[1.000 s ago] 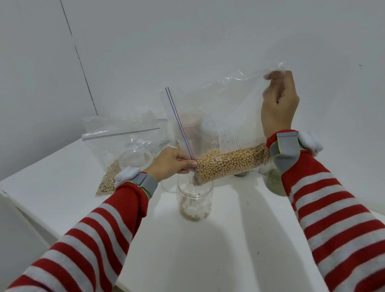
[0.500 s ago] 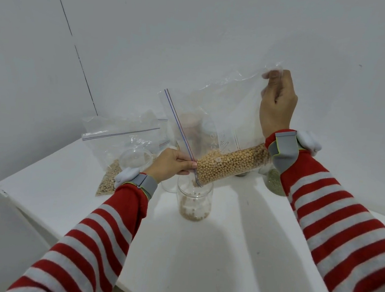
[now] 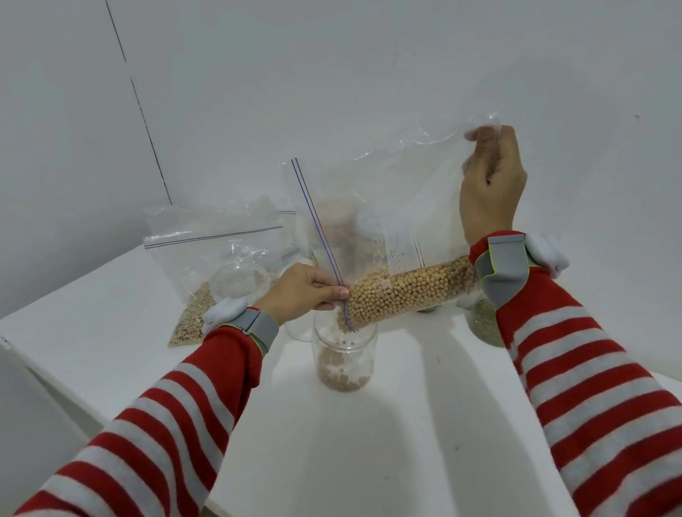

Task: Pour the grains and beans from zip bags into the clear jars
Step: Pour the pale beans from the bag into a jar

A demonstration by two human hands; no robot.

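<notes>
A clear zip bag [image 3: 398, 205] of yellow beans [image 3: 406, 294] is held tilted over a clear jar [image 3: 342, 354] on the white table [image 3: 354, 447]. My left hand [image 3: 302, 292] pinches the bag's open zip edge just above the jar's mouth. My right hand [image 3: 490, 181] grips the bag's raised bottom corner, high up. Beans fall from the bag's mouth into the jar, which has a layer of beans at its bottom.
Another zip bag [image 3: 214, 254] with grains lies at the table's back left, with a clear lid [image 3: 241, 280] in front of it. A jar of green grains [image 3: 485, 322] stands behind my right forearm. A wall rises close behind.
Beans have slid down the bag toward its mouth and are dropping into the jar, whose bean layer has grown slightly. Both hands stay nearly where they were.
</notes>
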